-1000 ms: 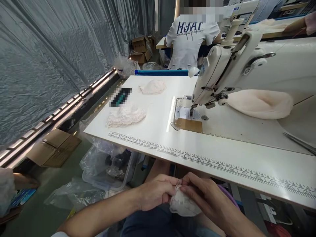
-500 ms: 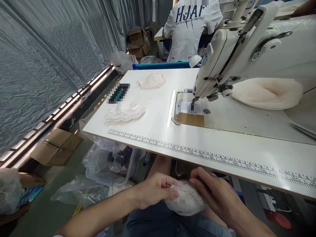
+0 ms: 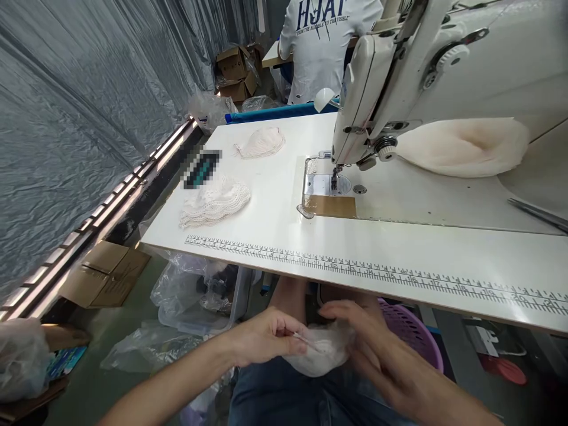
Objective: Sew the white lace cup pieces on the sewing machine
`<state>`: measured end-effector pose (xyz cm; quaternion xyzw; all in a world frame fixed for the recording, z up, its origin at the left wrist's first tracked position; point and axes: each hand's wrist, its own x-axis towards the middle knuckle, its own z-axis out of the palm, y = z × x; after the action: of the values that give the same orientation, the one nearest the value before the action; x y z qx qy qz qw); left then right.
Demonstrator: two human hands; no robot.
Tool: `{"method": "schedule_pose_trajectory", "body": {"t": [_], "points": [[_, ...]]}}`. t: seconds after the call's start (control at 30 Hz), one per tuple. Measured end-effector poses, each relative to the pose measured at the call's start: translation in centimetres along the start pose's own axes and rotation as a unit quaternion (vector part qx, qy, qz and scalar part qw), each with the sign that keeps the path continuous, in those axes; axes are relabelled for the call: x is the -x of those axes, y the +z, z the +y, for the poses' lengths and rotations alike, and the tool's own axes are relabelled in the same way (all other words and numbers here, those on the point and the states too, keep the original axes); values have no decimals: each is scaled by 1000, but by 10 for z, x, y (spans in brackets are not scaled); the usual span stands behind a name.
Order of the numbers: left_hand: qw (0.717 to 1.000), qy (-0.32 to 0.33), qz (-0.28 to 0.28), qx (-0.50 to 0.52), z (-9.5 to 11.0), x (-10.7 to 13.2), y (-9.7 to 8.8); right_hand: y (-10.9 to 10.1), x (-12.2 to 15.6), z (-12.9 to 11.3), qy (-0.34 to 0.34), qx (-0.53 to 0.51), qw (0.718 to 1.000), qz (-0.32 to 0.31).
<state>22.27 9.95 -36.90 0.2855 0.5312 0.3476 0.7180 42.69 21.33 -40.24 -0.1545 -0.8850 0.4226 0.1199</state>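
Over my lap, below the table's front edge, I have a sheer white fabric cup point(image 3: 317, 358) with a seamed edge. My left hand point(image 3: 265, 337) pinches its left side between thumb and fingers. Curled round the other side is my right hand point(image 3: 370, 343), its fingertips on the upper right edge and partly hidden by the cloth. On the table lie a pile of white scallop-edged fabric pieces point(image 3: 216, 203) and, behind it, a single pale piece point(image 3: 261, 143).
A sewing machine point(image 3: 361, 100) stands on the white table point(image 3: 266, 231), with a pale padded bundle point(image 3: 465, 148) and scissors point(image 3: 539, 215) to its right. Below are a plastic bin point(image 3: 239, 296), a purple basket point(image 3: 417, 331) and a carton point(image 3: 106, 272). Another person point(image 3: 319, 53) sits beyond.
My right hand has turned and now wraps further round the right side of the fabric cup, whose shape has shifted. My left hand keeps its pinch. The camera view has moved slightly.
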Motion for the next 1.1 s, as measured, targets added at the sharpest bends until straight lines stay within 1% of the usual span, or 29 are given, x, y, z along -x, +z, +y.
{"method": "schedule_pose_trajectory", "body": {"t": [0.07, 0.1, 0.17, 0.27, 0.33, 0.43, 0.57, 0.67, 0.77, 0.9, 0.97, 1.03, 1.1], "points": [[1000, 1, -5, -28, 0, 0, 1, -2, -1, -2, -7, -46, 997, -56], [999, 4, -6, -42, 0, 0, 1, -2, -3, -3, 1, -67, 994, -82], [998, 15, 1, -68, 1, 0, 1, -4, -8, -4, 41, -99, 987, -121], [993, 29, 27, -109, 3, 3, 0, -7, -15, -3, 111, -116, 978, -130], [989, 31, 33, -142, 4, 5, -1, -8, -17, -3, 126, -118, 975, -137], [986, 34, 26, -162, 4, 5, -3, -8, -17, -2, 109, -128, 975, -147], [991, 34, 28, -124, 4, 6, -6, -9, -19, -4, 59, -120, 981, -137], [992, 34, 28, -122, 6, 8, -8, -9, -22, -7, 42, -107, 983, -146], [990, 33, 14, -134, 8, 8, -6, -7, -26, -9, 39, -102, 982, -152], [981, 22, 52, -185, 7, 2, -4, -9, -27, -8, 43, -96, 983, -150], [984, 15, 59, -165, 5, -1, -4, -12, -26, -6, 43, -105, 982, -155], [991, 10, 53, -125, 3, -3, -5, -15, -24, -3, 45, -113, 978, -171], [994, 2, 53, -96, 2, -4, -6, -16, -24, -1, 59, -114, 974, -185]]}}
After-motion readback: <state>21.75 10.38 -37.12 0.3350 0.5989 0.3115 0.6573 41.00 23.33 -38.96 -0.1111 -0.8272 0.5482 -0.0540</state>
